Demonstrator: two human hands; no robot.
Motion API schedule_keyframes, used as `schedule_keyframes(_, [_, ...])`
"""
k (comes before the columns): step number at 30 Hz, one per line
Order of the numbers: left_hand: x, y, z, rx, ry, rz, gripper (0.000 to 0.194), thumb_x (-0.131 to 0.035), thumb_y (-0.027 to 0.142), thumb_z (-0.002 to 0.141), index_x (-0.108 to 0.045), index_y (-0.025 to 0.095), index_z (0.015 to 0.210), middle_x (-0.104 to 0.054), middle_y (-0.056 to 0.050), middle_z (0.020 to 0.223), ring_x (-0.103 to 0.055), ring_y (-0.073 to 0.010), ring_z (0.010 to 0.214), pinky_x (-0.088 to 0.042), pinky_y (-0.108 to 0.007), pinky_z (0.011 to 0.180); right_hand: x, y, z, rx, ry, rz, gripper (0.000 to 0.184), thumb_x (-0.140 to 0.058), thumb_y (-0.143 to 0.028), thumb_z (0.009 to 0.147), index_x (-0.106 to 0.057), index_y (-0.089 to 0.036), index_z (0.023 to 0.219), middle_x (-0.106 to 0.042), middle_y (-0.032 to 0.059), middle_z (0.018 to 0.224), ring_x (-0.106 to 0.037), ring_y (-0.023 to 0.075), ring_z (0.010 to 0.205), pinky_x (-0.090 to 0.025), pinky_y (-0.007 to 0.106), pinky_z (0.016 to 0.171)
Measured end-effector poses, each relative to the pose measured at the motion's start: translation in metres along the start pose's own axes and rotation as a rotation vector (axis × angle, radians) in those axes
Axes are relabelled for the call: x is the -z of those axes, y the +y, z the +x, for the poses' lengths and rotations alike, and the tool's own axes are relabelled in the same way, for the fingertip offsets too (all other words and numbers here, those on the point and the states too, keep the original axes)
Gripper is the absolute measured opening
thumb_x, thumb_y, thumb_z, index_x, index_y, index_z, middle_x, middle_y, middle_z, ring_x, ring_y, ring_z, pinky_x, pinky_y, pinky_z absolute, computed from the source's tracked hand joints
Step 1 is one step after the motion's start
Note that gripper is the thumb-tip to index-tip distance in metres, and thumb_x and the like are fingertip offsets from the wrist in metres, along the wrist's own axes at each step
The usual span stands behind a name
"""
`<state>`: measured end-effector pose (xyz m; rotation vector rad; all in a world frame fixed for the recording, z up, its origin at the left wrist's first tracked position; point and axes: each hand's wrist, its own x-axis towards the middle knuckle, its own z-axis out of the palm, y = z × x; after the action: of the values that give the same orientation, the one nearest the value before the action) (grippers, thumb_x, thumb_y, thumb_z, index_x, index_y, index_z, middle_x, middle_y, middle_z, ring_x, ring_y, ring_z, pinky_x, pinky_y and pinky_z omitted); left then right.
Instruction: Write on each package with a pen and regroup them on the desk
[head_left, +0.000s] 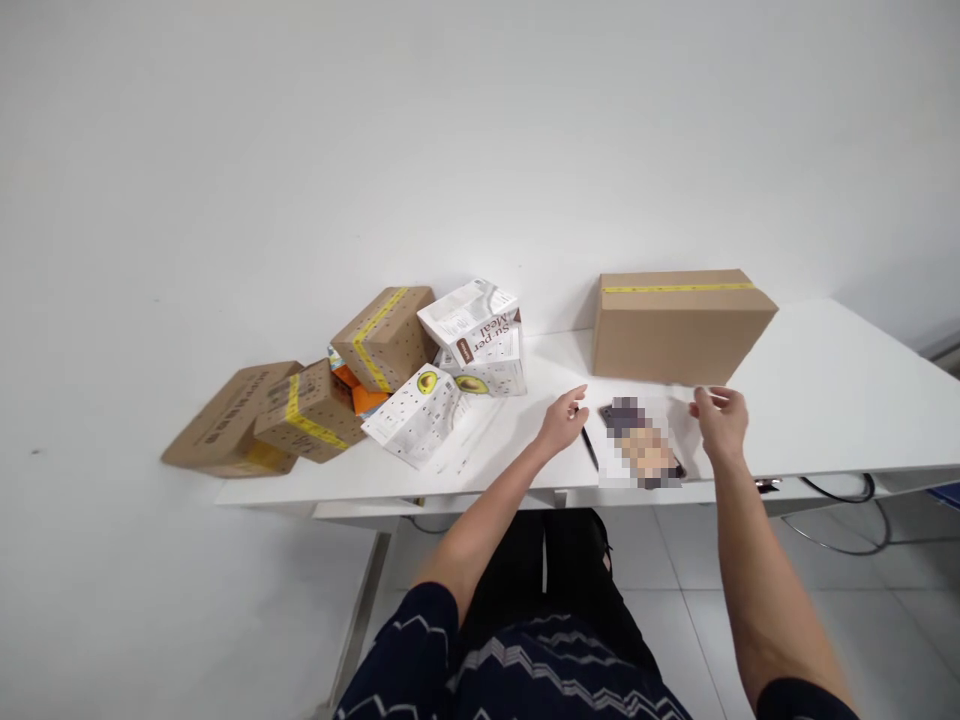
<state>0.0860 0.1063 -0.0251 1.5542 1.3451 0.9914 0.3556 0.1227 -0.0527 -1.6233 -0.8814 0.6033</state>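
Note:
My left hand (562, 422) hovers at the table's front half, thumb and fingers apart. Just by its thumb is a slim black stick like a pen (590, 450), partly covered by the hand; whether they touch I cannot tell. Between my hands lies a flat item (641, 445), pixelated, so its kind is unclear, with a dark edge showing. To its right is my right hand (721, 418), fingers loosely bent with a gap to the thumb, nothing visible in it. Behind my hands stands a large brown cardboard box (675, 340) with yellow tape along its top.
On the white table (832, 420), left, several boxes are heaped: a white "Super Meal" box (469, 310), a white avocado-print box (416, 415), brown taped boxes (386, 335) and a larger brown carton (232, 415) at the left end. Black cables (847, 497) hang at the right front edge.

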Motion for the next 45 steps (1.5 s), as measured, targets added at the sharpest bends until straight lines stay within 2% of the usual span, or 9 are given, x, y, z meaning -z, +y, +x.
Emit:
schedule_keyframes(5, [0.063, 0.003, -0.029, -0.349, 0.231, 0.241, 0.026, -0.05, 0.021, 0.086, -0.07, 0.02, 0.102, -0.07, -0.009, 0.103, -0.063, -0.0181, 0.095, -0.052, -0.034, 0.085, -0.044, -0.024, -0.016, 0.03, -0.378, 0.068, 0.035, -0.063, -0.049, 0.068, -0.066, -0.017, 0.081, -0.068, 0.0052, 0.08, -0.062, 0.0191, 0.077, -0.049, 0.035, 0.077])
schedule_keyframes(10, [0.156, 0.03, -0.033, -0.417, 0.709, 0.804, 0.034, -0.055, 0.029, 0.085, -0.065, 0.016, 0.115, -0.064, -0.015, 0.114, -0.055, -0.0274, 0.113, -0.039, -0.048, 0.102, -0.067, -0.029, 0.011, 0.116, -0.294, -0.05, 0.035, -0.059, -0.049, 0.069, -0.067, -0.017, 0.081, -0.069, 0.0058, 0.081, -0.062, 0.0192, 0.077, -0.047, 0.033, 0.075])
schedule_keyframes(12, [0.183, 0.037, -0.029, -0.361, 0.708, 1.016, 0.052, -0.059, 0.034, 0.083, -0.055, 0.013, 0.13, -0.054, -0.019, 0.133, -0.044, -0.0334, 0.128, -0.031, -0.052, 0.108, -0.07, -0.024, 0.027, 0.125, -0.262, -0.089, 0.036, -0.059, -0.049, 0.069, -0.067, -0.017, 0.081, -0.069, 0.0057, 0.078, -0.061, 0.0185, 0.072, -0.047, 0.032, 0.07])
schedule_keyframes(15, [0.206, 0.04, -0.017, -0.272, 0.521, 1.238, 0.073, -0.062, 0.039, 0.082, -0.035, 0.014, 0.146, -0.037, -0.018, 0.15, -0.029, -0.0376, 0.139, -0.02, -0.055, 0.113, -0.072, -0.016, 0.048, 0.121, -0.188, -0.162, 0.035, -0.058, -0.049, 0.068, -0.065, -0.016, 0.08, -0.066, 0.0051, 0.072, -0.058, 0.0179, 0.065, -0.045, 0.032, 0.065])
schedule_keyframes(18, [0.213, 0.039, -0.003, -0.191, 0.372, 1.313, 0.079, -0.064, 0.035, 0.082, -0.028, 0.013, 0.149, -0.033, -0.018, 0.152, -0.029, -0.0369, 0.14, -0.022, -0.052, 0.114, -0.07, -0.013, 0.063, 0.123, -0.127, -0.206, 0.033, -0.058, -0.048, 0.068, -0.063, -0.017, 0.077, -0.066, 0.0056, 0.072, -0.057, 0.0184, 0.065, -0.046, 0.033, 0.065])
schedule_keyframes(23, [0.214, 0.045, 0.008, -0.158, 0.318, 1.332, 0.074, -0.067, 0.026, 0.08, -0.035, 0.008, 0.144, -0.037, -0.022, 0.148, -0.035, -0.0371, 0.136, -0.033, -0.046, 0.11, -0.06, -0.011, 0.066, 0.09, -0.185, -0.175, 0.033, -0.06, -0.044, 0.07, -0.065, -0.017, 0.09, -0.068, 0.0075, 0.085, -0.061, 0.0201, 0.076, -0.049, 0.034, 0.071])
schedule_keyframes(33, [0.228, 0.062, 0.001, -0.306, 0.294, 1.264, 0.069, -0.065, 0.021, 0.075, -0.04, 0.006, 0.138, -0.045, -0.024, 0.141, -0.046, -0.0366, 0.127, -0.043, -0.047, 0.102, -0.012, -0.025, 0.008, -0.024, -0.116, 0.049, 0.038, -0.064, -0.037, 0.072, -0.062, -0.019, 0.105, -0.064, 0.0052, 0.093, -0.065, 0.0169, 0.075, -0.054, 0.033, 0.067])
schedule_keyframes(40, [0.224, 0.124, -0.065, -0.455, 0.452, 1.043, 0.071, -0.073, 0.035, 0.068, -0.046, 0.013, 0.13, -0.057, -0.016, 0.122, -0.055, -0.0307, 0.115, -0.051, -0.041, 0.094, 0.021, -0.056, -0.059, 0.029, -0.148, 0.128, 0.034, -0.066, -0.042, 0.076, -0.063, -0.022, 0.103, -0.064, 0.0043, 0.095, -0.068, 0.0176, 0.076, -0.057, 0.035, 0.071])
schedule_keyframes(45, [0.216, 0.134, -0.125, -0.329, 0.391, 0.421, 0.069, -0.071, 0.044, 0.068, -0.05, 0.015, 0.127, -0.062, -0.012, 0.117, -0.065, -0.024, 0.097, -0.056, -0.037, 0.082, 0.023, -0.071, -0.113, 0.041, -0.228, 0.24, 0.037, -0.069, -0.049, 0.076, -0.064, -0.022, 0.101, -0.066, 0.0035, 0.091, -0.067, 0.017, 0.074, -0.057, 0.036, 0.075])
